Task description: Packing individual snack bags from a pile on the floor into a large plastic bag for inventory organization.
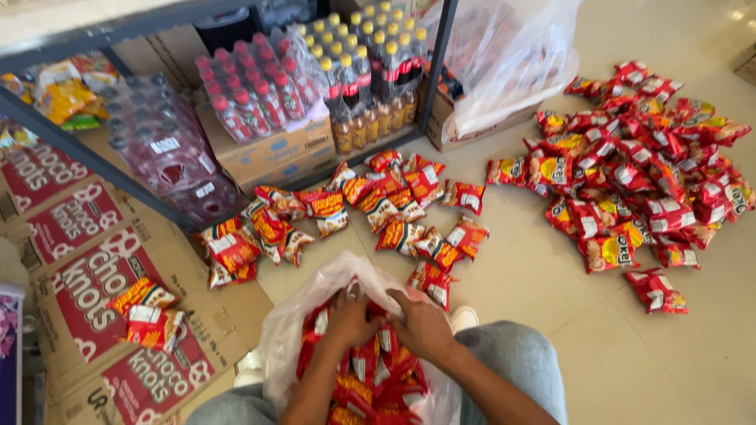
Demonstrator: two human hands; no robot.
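The person sat low on the floor point(551, 315) with a big clear plastic bag point(287, 330) between the knees. That spot kept the bag close, so both hands could reach in without stretching. The bag was full of small red snack packets point(378, 370).

The left hand point(350, 319) and the right hand point(421, 324) were side by side at the open mouth of the bag, right on top of the packets. The fingers of both hands were curled down into the pile. They seemed to be grasping packets, but I could not tell just which ones, because the fingertips were hidden.

More of the same packets lay on the floor. One loose bunch point(354, 212) sat just in front of the bag, near the hands. A bigger heap point(638, 165) lay well apart, off to the right.

Behind the near bunch stood a shelf point(110, 177). On its low level were wrapped packs of bottles point(260, 86), some on a cardboard box point(276, 153). Flat printed cartons point(94, 291) lay to the left, with two packets point(150, 315) on top.
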